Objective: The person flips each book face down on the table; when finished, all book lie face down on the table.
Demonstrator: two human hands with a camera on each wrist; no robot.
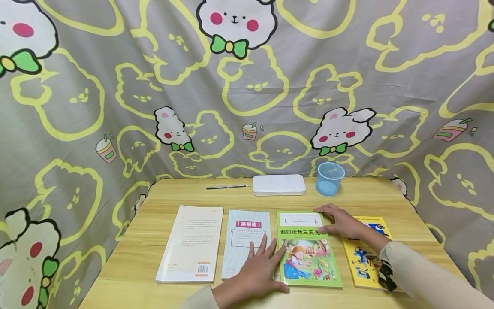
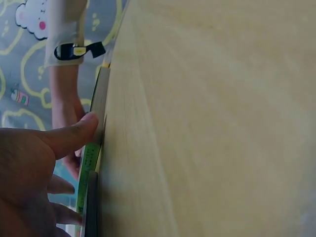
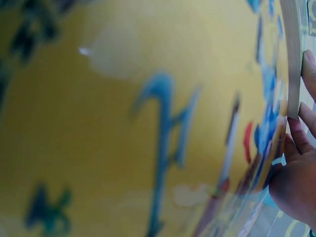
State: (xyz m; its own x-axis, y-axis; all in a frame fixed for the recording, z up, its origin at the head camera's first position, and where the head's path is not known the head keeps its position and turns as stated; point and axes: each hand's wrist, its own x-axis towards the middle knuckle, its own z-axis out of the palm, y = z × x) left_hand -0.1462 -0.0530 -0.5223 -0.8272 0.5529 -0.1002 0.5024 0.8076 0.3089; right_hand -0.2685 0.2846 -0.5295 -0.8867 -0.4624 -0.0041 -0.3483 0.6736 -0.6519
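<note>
Nearest me is my left hand (image 1: pixel 256 270), its fingers straight and spread over the near right part of the one blue book (image 1: pixel 243 236), its thumb at the near left corner of the one green book (image 1: pixel 308 262). Four books lie flat on the one table (image 1: pixel 127 266) in a single row, slightly apart: counting from the left, one white book (image 1: pixel 191 244), the blue, then the green in third place, and one yellow book (image 1: pixel 356 274) at the right end. My right hand (image 1: pixel 341 221) reaches across the yellow one, fingers loosely bent, the tips touching the green book's right edge and far right corner. One dark strap (image 2: pixel 79 51) sits on my right sleeve. Beyond the books are three things: one pencil (image 1: pixel 227 187) on the left, one white case (image 1: pixel 278 184) in the middle, one blue cup (image 1: pixel 329 182) on the right. Farthest hangs the grey curtain (image 1: pixel 239 150), printed with rabbits and, as I count them from my head, three pink drinks.
</note>
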